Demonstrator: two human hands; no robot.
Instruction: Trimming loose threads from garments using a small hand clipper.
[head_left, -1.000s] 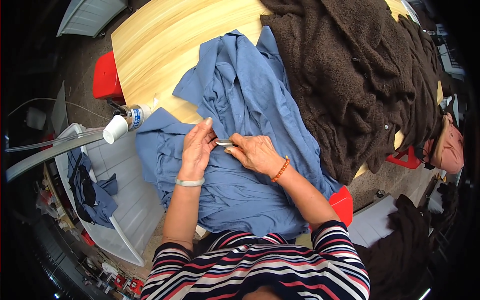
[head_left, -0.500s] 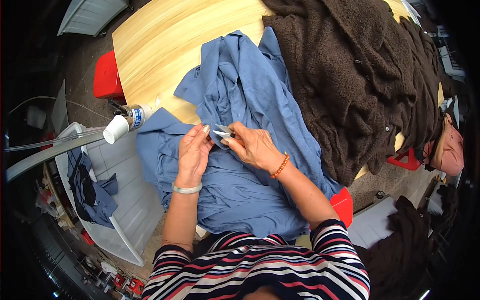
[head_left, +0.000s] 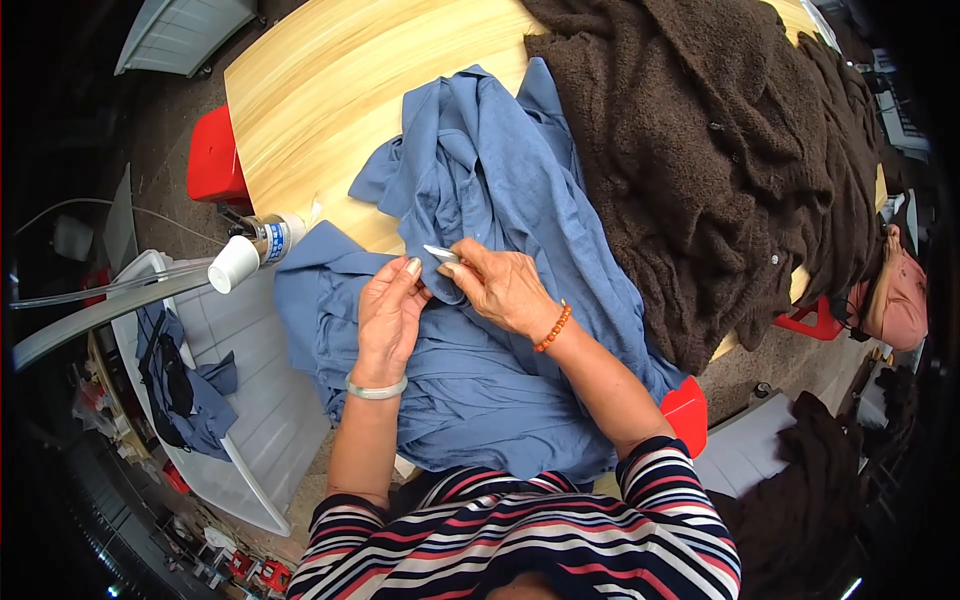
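Note:
A blue garment (head_left: 510,190) lies crumpled over the near part of the table and hangs down toward my lap. My left hand (head_left: 390,310) is closed, pinching an edge of this cloth between thumb and fingertips. Close beside it, my right hand (head_left: 500,288) grips a small pair of thread snips (head_left: 440,254). The blades point left toward the pinched cloth and look pressed together. Part of the snips is hidden inside my right fingers.
A dark brown fleecy garment pile (head_left: 700,170) covers the right of the wooden table (head_left: 340,90). At its left edge are a white paper cup (head_left: 233,264) and a jar (head_left: 272,237). A white bin (head_left: 265,400) holds dark blue cloth. Red stools (head_left: 215,155) stand around.
The snips' blades were spread apart before and are now together. My right hand has shifted slightly left and up. My left hand keeps its pinch on the cloth.

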